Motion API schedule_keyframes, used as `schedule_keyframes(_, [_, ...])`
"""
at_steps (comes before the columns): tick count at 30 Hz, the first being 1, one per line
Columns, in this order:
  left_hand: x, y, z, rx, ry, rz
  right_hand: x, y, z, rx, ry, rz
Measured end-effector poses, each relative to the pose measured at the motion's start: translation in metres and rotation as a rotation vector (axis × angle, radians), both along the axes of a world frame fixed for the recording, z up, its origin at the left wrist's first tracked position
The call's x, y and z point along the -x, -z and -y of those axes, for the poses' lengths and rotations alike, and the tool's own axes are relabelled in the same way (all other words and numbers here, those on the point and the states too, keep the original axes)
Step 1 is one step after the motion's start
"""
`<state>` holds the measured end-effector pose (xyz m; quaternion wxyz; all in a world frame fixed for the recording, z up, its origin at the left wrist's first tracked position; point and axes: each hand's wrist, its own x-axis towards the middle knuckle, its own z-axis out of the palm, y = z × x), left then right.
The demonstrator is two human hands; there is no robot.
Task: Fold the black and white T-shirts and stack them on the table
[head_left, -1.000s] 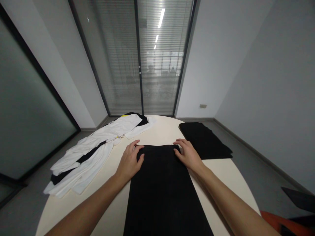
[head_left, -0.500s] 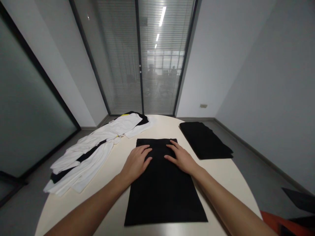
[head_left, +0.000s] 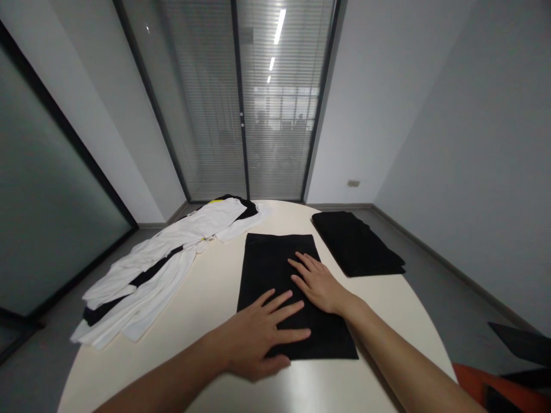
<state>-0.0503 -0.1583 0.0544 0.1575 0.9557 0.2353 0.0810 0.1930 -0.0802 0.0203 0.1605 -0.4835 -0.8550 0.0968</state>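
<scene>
A flat black rectangle of cloth (head_left: 271,258), which looks like a folded garment, lies on the table in front of me. My left hand (head_left: 262,332) rests with spread fingers across its near left part, the thumb close to the near edge. Farther up on the right side, my right hand (head_left: 316,281) lies with fingers stretched out on the same cloth. Neither hand grips anything. Parts of the cloth's left and right edges are hidden under the hands.
The round white table (head_left: 215,275) carries white and black garments (head_left: 172,258), laid out long on the left. A folded black stack (head_left: 355,244) lies at the right edge. An orange and black chair (head_left: 495,384) stands at lower right. Beyond are glass panels with blinds (head_left: 279,143).
The black cloth has shifted away from me and slightly right. My left hand has come back toward me from its far left edge to the near part. My right hand stays near the right side.
</scene>
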Motion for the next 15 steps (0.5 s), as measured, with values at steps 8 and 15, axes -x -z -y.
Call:
schedule_keyframes(8, [0.006,0.001,-0.01,-0.042,-0.068,0.08,0.011,-0.007,0.003,-0.119,0.14,0.056])
schedule_keyframes(15, [0.013,0.027,-0.024,-0.107,-0.387,0.105,0.039,-0.013,0.031,-0.021,0.186,0.136])
